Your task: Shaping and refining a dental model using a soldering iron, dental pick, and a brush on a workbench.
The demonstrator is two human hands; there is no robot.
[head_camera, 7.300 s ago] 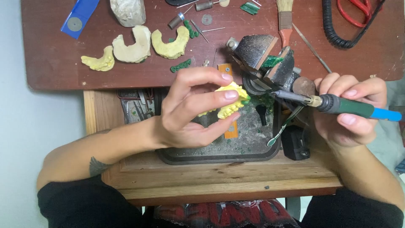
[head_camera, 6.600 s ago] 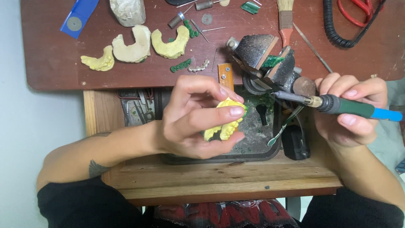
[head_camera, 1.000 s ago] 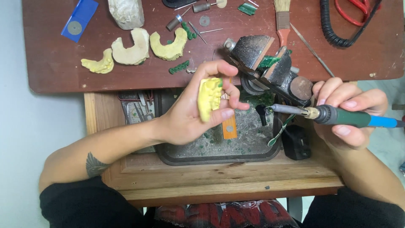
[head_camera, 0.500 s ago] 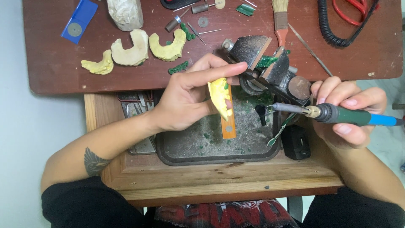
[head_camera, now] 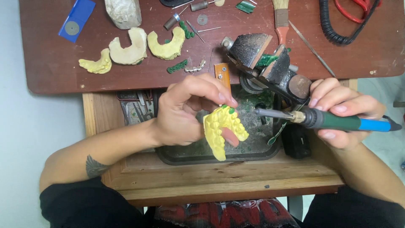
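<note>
My left hand (head_camera: 185,114) pinches a yellow horseshoe-shaped dental cast (head_camera: 221,128) over a dark tray (head_camera: 202,156), teeth side facing up, with a small green wax bit at its top edge. My right hand (head_camera: 341,116) grips a green and blue handheld tool (head_camera: 337,122) like a pen. Its metal tip (head_camera: 263,112) points left, a short gap from the cast's right side. A dark metal vise (head_camera: 270,67) sits just behind the tool tip.
On the brown table (head_camera: 63,71) lie three more jaw casts (head_camera: 130,48), green wax pieces (head_camera: 177,66), a brush (head_camera: 280,17), small metal burs, a blue card (head_camera: 76,19) and a black coiled cord (head_camera: 337,29). A wooden drawer frame (head_camera: 211,177) surrounds the tray.
My left hand has turned the cast from edge-on to teeth side up and lowered it toward the tray. The right hand and tool have barely moved.
</note>
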